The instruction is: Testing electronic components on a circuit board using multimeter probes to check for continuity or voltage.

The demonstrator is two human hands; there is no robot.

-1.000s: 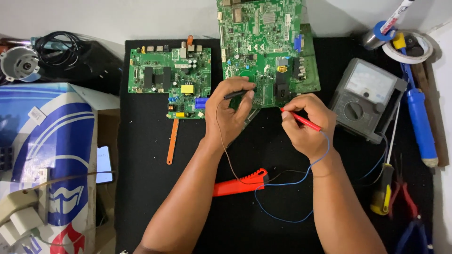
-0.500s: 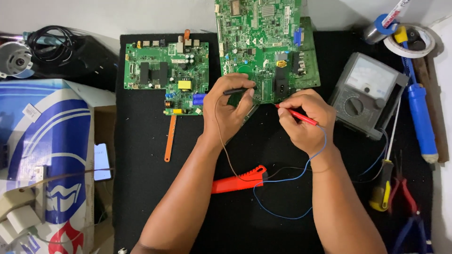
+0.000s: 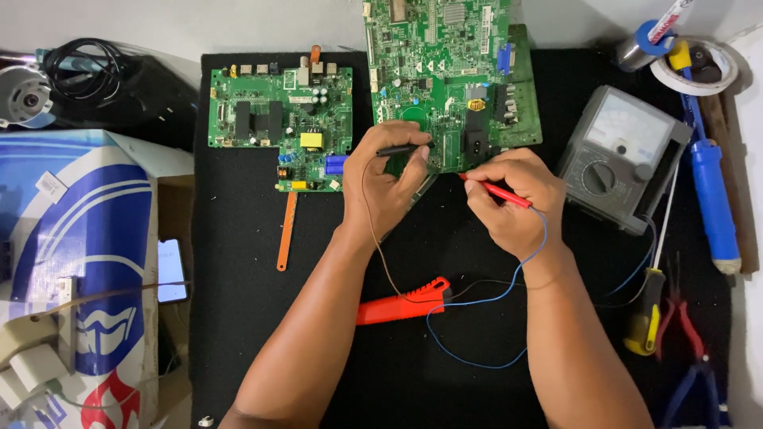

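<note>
My left hand (image 3: 387, 179) pinches a black test probe (image 3: 397, 148) whose tip lies against the lower edge of a large green circuit board (image 3: 445, 71). My right hand (image 3: 517, 199) grips a red test probe (image 3: 497, 191), its tip pointing left at the same board's bottom edge. Thin brown and blue leads (image 3: 477, 300) trail from the probes across the black mat (image 3: 238, 318). A grey analog multimeter (image 3: 624, 159) sits just right of my right hand.
A smaller green circuit board (image 3: 278, 127) lies at left with an orange strip (image 3: 286, 230) below it. A red tool (image 3: 401, 303) rests between my forearms. Screwdrivers (image 3: 711, 199), pliers (image 3: 687, 342), tape roll (image 3: 699, 67) at right; a blue-white box (image 3: 79, 238) at left.
Both hands have shifted only slightly; the red probe's tip has edged closer to the large board's lower edge. The camera view has drifted a little.
</note>
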